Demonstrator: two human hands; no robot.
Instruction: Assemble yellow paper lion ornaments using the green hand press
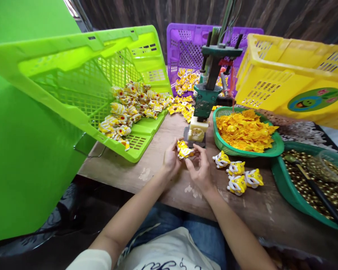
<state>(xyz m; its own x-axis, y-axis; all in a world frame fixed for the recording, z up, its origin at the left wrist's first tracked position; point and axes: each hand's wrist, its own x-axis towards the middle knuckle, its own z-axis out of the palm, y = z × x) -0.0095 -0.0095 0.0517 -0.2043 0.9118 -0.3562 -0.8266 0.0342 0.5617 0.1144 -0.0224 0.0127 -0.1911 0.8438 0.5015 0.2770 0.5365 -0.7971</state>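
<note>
A small yellow-and-white plastic animal figure (184,149) is held between my two hands, in front of the green hand press (206,99). My left hand (172,157) has its fingers closed on the figure's left side. From the right, my right hand (199,165) pinches it with thumb and fingers. Just beyond the hands, a cream block (197,129) sits under the press on a dark base plate. Several yellow-and-white animal heads (236,168) stand on the table to the right of my right hand.
A tipped green crate (121,148) with striped figure bodies is at left. Behind the press is a purple crate (183,33) with yellow pieces. At right are a green basket (221,138) of yellow parts, a yellow crate (270,71) and a green tub (281,195) of gold beads.
</note>
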